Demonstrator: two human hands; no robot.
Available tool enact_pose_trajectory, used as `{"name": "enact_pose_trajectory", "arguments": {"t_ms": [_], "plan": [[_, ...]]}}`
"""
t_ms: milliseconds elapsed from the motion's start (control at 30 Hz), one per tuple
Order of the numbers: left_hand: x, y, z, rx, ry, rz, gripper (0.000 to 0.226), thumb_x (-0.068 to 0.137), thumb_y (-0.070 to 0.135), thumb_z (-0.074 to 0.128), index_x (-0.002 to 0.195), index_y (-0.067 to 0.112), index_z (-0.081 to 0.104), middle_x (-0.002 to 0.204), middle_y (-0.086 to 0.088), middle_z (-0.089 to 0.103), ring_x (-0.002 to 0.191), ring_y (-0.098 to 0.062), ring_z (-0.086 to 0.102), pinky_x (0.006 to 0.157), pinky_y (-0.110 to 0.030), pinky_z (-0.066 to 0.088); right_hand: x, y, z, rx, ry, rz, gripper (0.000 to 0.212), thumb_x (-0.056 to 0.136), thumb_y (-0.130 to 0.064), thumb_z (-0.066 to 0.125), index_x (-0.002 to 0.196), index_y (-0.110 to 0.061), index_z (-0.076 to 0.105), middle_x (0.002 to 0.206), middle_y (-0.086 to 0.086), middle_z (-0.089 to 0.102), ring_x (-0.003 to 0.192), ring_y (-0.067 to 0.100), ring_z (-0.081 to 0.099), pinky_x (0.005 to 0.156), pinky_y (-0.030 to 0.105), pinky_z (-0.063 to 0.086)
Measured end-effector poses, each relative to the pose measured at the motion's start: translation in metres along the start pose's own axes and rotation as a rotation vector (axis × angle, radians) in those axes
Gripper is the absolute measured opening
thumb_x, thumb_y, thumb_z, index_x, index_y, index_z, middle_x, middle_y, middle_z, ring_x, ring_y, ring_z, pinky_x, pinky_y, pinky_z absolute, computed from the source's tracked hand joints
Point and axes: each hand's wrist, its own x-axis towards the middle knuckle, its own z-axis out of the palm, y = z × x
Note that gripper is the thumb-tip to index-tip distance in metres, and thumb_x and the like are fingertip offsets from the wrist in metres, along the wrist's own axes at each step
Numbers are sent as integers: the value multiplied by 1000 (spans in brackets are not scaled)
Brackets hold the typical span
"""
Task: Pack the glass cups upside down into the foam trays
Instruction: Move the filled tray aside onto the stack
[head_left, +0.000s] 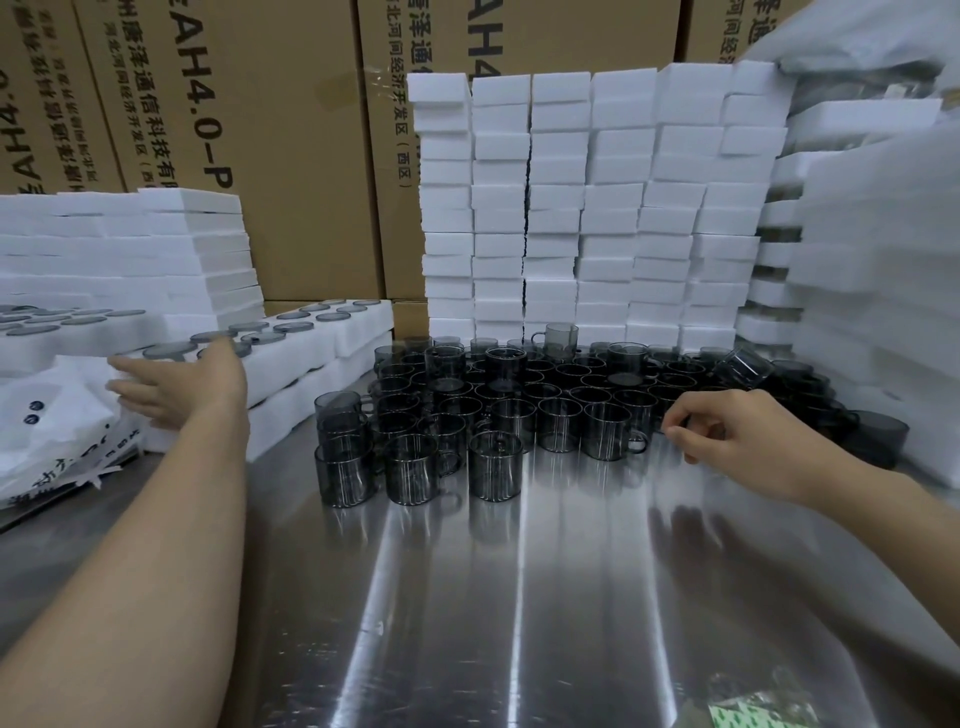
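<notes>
Looking at the desk (519, 597), why does the foam tray (301, 364) on the left show round bottoms?

— Cups sit upside down there, safe. More glass cups (498, 395) wait mid-desk. Left hand (176, 387), fingers straight, steadies the tray, I think. Right hand (737, 431), loosely curled, empty, hangs by the cups.

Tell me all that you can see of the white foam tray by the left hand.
The foam tray is white, long and soft-looking. Its round holes hold dark glass cups upside down, grey bases up. It lies flat on another such tray, at the left of the table. The left hand, fingers straight, reaches across its near end.
</notes>
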Motion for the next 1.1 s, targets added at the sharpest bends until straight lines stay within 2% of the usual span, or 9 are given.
{"name": "enact_pose_trajectory", "arguments": {"t_ms": [100,167,400,667,800,1000,1100], "plan": [[-9,-9,-2,-70,31,44,98,87,44,64,171,41,13,180,-18,-2,167,-37,1,133,-47,6,0,1,0,-1,-2,0,16,103,-31,66,91,-41,69,71,-20,72,67,4,64,67,33,55],[-13,-9,-3,-96,25,-7,97,85,44,63,169,46,16,180,-15,-5,167,-35,0,134,-49,5,0,2,0,-7,-3,-2,17,103,-31,67,90,-42,69,71,-21,73,67,4,64,66,31,54],[-15,4,-2,-215,39,-75,97,80,31,53,171,38,21,181,-11,-5,168,-27,0,134,-41,9,1,3,3,-23,-12,-12,17,103,-33,66,90,-43,68,71,-21,72,67,3,65,64,29,51],[-28,14,2,-240,177,-78,75,94,10,42,165,34,35,181,-11,8,167,-29,5,131,-36,8,2,3,4,-37,-25,-11,16,103,-33,66,90,-42,68,71,-20,72,67,1,64,65,29,51],[-35,15,6,-207,180,-47,77,93,7,41,165,36,33,181,-11,4,167,-32,1,132,-38,5,2,2,4,-45,-31,-14,16,103,-33,66,89,-41,68,72,-20,72,70,2,65,67,31,54],[-38,14,10,-67,182,7,79,97,4,42,163,44,30,180,-15,-4,166,-40,-1,133,-43,4,3,4,4,-62,-35,-10,16,103,-32,65,90,-41,68,72,-20,72,70,0,65,66,28,50],[-41,12,10,-70,177,49,78,97,5,46,164,41,29,180,-18,-6,166,-39,2,133,-43,5,2,4,5,-67,-43,-17,15,104,-35,65,91,-42,68,74,-21,72,70,-1,65,65,27,49]]}}
